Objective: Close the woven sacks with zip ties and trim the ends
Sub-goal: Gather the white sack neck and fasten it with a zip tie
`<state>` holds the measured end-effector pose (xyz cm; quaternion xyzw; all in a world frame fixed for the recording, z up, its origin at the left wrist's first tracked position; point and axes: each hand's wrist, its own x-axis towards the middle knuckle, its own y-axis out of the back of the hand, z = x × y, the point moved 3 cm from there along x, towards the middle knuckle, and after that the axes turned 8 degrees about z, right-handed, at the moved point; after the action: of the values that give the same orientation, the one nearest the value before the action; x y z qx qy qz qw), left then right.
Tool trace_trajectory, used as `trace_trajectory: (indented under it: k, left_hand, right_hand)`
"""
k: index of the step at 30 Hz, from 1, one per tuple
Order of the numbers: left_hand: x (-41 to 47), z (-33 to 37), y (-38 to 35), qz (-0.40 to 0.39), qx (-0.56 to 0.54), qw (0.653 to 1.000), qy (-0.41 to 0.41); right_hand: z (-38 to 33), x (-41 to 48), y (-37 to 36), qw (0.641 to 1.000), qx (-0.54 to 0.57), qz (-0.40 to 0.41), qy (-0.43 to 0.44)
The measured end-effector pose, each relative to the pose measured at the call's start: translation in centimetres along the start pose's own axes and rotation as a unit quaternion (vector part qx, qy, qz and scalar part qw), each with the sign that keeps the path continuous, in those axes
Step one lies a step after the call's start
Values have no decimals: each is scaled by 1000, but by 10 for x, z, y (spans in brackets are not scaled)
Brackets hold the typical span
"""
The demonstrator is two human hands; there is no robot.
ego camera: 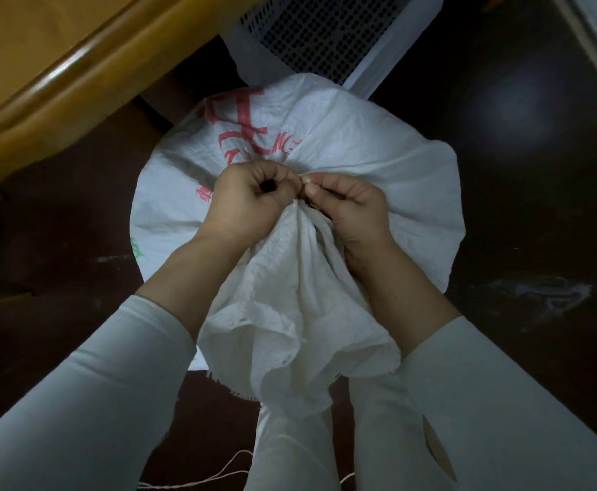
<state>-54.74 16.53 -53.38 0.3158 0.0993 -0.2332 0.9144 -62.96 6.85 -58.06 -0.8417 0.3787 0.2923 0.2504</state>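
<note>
1. Head view, centre of the frame: a woven sack (pixel 343 143), white with red print. Stands full on the dark floor (pixel 520 178), top bunched into a tight neck between both hands, loose mouth flaring toward the bottom of the frame.
2. Left hand (pixel 251 200): curls into a fist against the left side of the neck. Closes round a short dark thing, most likely the tail of a zip tie (pixel 266 187), though too small to tell for sure.
3. Right hand (pixel 346 207): pinches at the neck from the right with thumb and forefinger. Shows a dark sliver just under the fingertips, probably the same tie coming round; locking head hidden.
4. Progress, as a judgement: gathering done, tie seemingly round the neck and being threaded or drawn tight. Cannot tell whether it is locked yet.
5. Left to do: cinching down fully, then trimming the spare end. No cutter anywhere in view, so needs fetching from out of frame. No other sacks plainly visible.
6. Around: a wooden table (pixel 42 83) edge across the upper left, a perforated basket (pixel 318 26) at the top centre just behind the sack, a pale smear on the floor at the right, thin string (pixel 219 469) lying near the bottom edge.
7. In the way: mainly the flared mouth, falling over the forearms and hiding the near side of the neck. Nothing else crowding the hands.
</note>
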Motion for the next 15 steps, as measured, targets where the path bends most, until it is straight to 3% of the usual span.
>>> trace_trajectory:
  k: [15]
  left_hand:
    - [-2,1,2,-2,-28,999,36]
  right_hand:
    - [-11,0,2,986,-139,-17,89]
